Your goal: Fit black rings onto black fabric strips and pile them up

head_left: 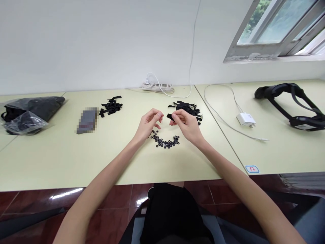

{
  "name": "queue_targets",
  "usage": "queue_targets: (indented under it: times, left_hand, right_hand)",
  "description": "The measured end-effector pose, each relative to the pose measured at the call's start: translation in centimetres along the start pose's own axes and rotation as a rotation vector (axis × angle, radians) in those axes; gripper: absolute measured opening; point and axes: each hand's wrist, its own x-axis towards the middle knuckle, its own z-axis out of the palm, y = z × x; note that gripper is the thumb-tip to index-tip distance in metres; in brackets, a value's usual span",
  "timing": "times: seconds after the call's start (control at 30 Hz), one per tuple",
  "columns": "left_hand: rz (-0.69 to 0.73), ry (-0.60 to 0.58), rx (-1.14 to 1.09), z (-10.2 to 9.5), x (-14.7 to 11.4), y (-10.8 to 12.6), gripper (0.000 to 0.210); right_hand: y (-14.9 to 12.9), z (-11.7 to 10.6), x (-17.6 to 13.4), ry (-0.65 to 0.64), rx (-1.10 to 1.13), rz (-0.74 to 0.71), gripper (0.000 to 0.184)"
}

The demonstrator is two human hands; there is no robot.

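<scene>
My right hand point(186, 122) pinches a short black fabric strip point(169, 116) between thumb and fingers, its free end pointing left. Facing it, my left hand point(151, 121) has thumb and forefinger together; whatever sits at its fingertips is too small to make out. A gap separates the two hands. Below them on the table lies a scatter of small dark round pieces with centre holes point(167, 143), like snap or washer parts. Just behind my right hand is a pile of black strips point(186, 106). Another, smaller pile of black strips point(111, 106) lies farther left.
On the left are a clear plastic bag with black material point(35, 113) and a blurred-out dark rectangular object point(87, 120). A power strip point(157, 87) is against the wall. To the right lie a white charger point(245, 119) with cable and a black headset point(291, 105).
</scene>
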Motion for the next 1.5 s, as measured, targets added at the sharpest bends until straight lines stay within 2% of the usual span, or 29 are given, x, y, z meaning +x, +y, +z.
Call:
queue_targets:
  times: [0.1,0.17,0.3,0.4,0.5,0.6,0.7,0.77,0.83,0.93,1.03,1.17,1.23,1.33,1.5]
  left_hand:
    - [-0.057,-0.133,0.053,-0.1,-0.2,0.1,0.037]
    - [-0.073,-0.170,0.097,-0.2,-0.2,-0.1,0.039]
    - [-0.119,-0.082,0.081,-1.2,0.6,-1.5,0.038]
    - [-0.148,0.106,0.062,-3.8,2.1,-3.3,0.037]
    - [-0.159,0.375,0.026,-7.8,3.7,-4.8,0.032]
    - [-0.133,0.575,-0.011,-11.8,4.6,-5.3,0.020]
    - [-0.084,0.836,-0.141,-14.8,4.7,-5.3,0.016]
    - [-0.076,0.929,-0.200,-16.0,4.6,-5.3,0.014]
    - [-0.097,0.924,-0.250,-16.6,4.4,-5.4,0.012]
    - [-0.128,0.852,-0.318,-16.8,4.3,-5.1,0.009]
    - [-0.121,0.807,-0.326,-16.5,4.3,-4.5,0.004]
    - [-0.084,0.701,-0.244,-15.7,4.0,-3.8,0.025]
    - [-0.072,0.661,-0.203,-14.8,3.9,-3.7,0.031]
    - [-0.053,0.609,-0.118,-12.9,3.9,-3.6,0.029]
    - [0.009,0.431,0.116,-9.4,3.6,-3.4,0.024]
  right_hand:
    - [0.1,0.1,-0.2,-0.020,-0.120,-0.063,0.041]
    - [0.2,0.1,-0.3,-0.043,-0.189,-0.111,0.040]
    - [0.8,0.0,-0.1,-0.052,-0.252,-0.083,0.041]
    - [1.4,-0.4,0.2,-0.040,-0.290,-0.051,0.038]
    - [2.0,-0.9,0.5,-0.040,-0.327,-0.015,0.028]
    - [2.7,-1.8,1.0,-0.022,-0.395,0.014,0.018]
    - [3.7,-3.4,1.9,0.059,-0.452,0.048,0.016]
    - [4.7,-4.9,2.5,0.150,-0.514,0.093,0.017]
    - [5.8,-6.4,2.8,0.205,-0.630,0.112,0.018]
    - [7.0,-7.7,3.0,0.195,-0.722,0.064,0.021]
    - [7.6,-7.7,2.8,0.113,-0.756,0.029,0.018]
    - [7.7,-6.8,2.6,0.040,-0.837,0.025,0.014]
    - [7.6,-6.6,2.6,0.032,-0.852,0.024,0.012]
    - [7.5,-6.6,2.7,0.054,-0.838,-0.002,0.016]
    - [6.9,-6.9,2.7,0.103,-0.793,-0.015,0.018]
